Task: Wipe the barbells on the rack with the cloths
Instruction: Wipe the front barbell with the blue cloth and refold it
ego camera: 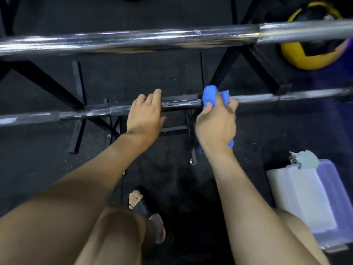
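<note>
Blue cloth [210, 96], soft and bunched in your right hand [215, 123], wraps the heavy, stiff lower barbell [181, 105] on the rack [256, 60]; your left hand [145, 115] rests there, fingers relaxed.

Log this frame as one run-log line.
right hand grips blue cloth on lower barbell | left hand rests on it | upper barbell untouched
</note>
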